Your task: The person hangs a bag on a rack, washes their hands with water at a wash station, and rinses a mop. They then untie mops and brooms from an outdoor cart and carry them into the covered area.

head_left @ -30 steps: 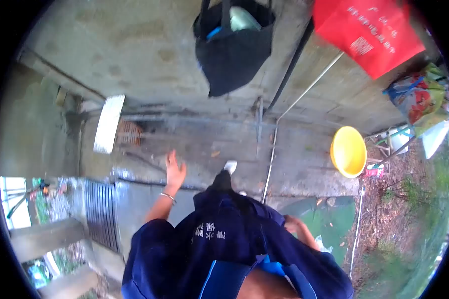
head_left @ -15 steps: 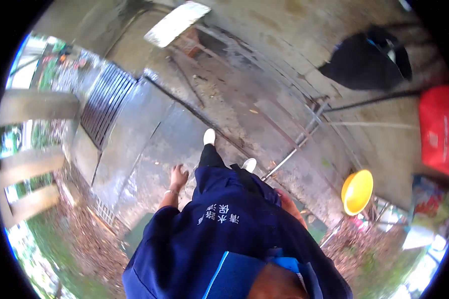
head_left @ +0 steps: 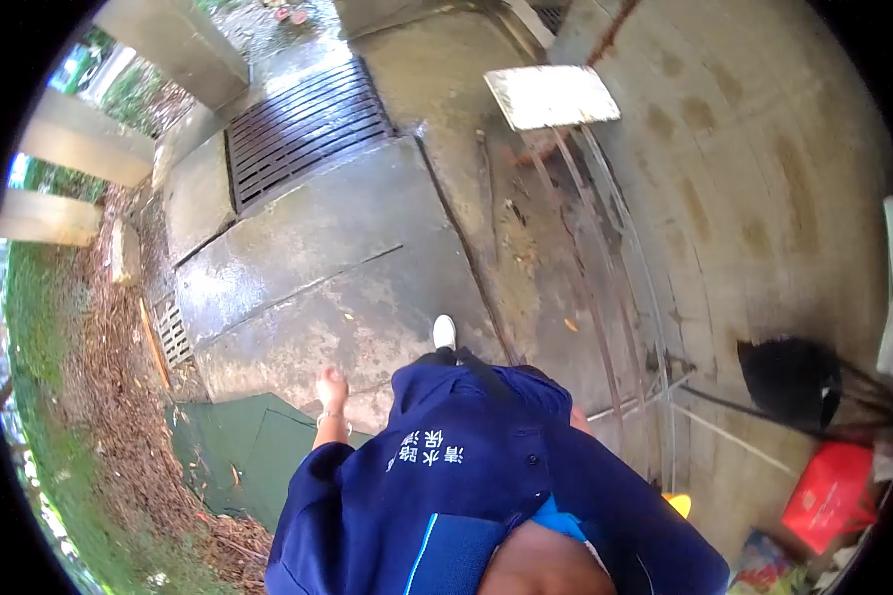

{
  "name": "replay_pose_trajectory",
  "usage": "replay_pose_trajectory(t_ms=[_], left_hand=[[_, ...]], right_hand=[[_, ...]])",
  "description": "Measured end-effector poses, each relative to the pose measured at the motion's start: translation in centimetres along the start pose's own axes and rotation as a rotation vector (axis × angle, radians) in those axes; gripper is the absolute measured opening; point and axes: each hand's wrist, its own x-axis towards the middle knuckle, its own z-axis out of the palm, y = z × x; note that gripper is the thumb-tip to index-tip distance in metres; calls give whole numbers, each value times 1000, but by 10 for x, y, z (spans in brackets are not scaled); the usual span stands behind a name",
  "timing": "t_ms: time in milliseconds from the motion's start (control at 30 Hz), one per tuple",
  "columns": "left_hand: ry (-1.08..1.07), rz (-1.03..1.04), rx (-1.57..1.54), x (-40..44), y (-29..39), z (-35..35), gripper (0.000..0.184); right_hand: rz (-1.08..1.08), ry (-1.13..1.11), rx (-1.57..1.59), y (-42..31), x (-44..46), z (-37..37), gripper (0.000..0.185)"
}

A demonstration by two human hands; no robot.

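My left hand (head_left: 332, 389) hangs beside my body above the wet concrete floor (head_left: 337, 327), with a thin band at its wrist. It holds nothing that I can see; its fingers look loosely bent and are slightly blurred. Of my right hand (head_left: 580, 420) just a strip of skin shows past the edge of my dark blue jacket (head_left: 476, 426); its fingers are hidden. One white shoe (head_left: 445, 331) is out in front of me on the concrete.
A slotted drain grate (head_left: 308, 129) lies ahead on the left. Along the right wall run metal bars (head_left: 615, 268) and a white-topped stand (head_left: 553, 97). A black cloth (head_left: 789, 382), red bag (head_left: 831, 496) and partly hidden yellow basin (head_left: 678, 504) are at right; green sheet (head_left: 238, 451) at left.
The view has turned and moved forward, bringing the grate and white-topped stand closer. The yellow basin and red bag have slid down and back at right. My left hand has swung slightly backward.
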Motion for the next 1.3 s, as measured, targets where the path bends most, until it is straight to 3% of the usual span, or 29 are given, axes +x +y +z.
replay_pose_trajectory(t_ms=[100,233,267,333,433,633,767,900,1033,1133,1233,1300], left_hand=[[4,-281,-1,-1,-30,-10,29],[-21,-204,-77,17,-25,13,34],[-127,-228,-93,11,28,-11,37],[-120,13,-105,42,35,24,39],[-122,246,-104,85,100,39,33],[-154,382,-146,165,223,-2,34],[-138,227,-161,210,269,-47,35],[-76,114,-204,261,261,-42,33],[-277,-157,-100,306,271,-34,34],[-387,-151,-77,349,294,-37,30],[-398,-3,3,411,341,-59,30],[-318,212,-77,460,364,-69,29]], right_hand=[[-54,-53,-37,-17,42,0,22],[-90,-120,-77,-43,86,-9,22],[-94,-136,-89,-50,95,-13,22],[-102,-161,-112,-64,118,-21,22],[-125,-199,-137,-90,156,-33,22],[-217,-258,-178,-168,258,-73,21],[-273,-290,-190,-238,320,-103,21],[-306,-296,-196,-290,369,-129,21],[-311,-298,-218,-343,421,-149,21],[-269,-278,-231,-370,451,-159,21],[-224,-262,-251,-392,475,-175,21],[-203,-252,-268,-400,490,-186,21]])
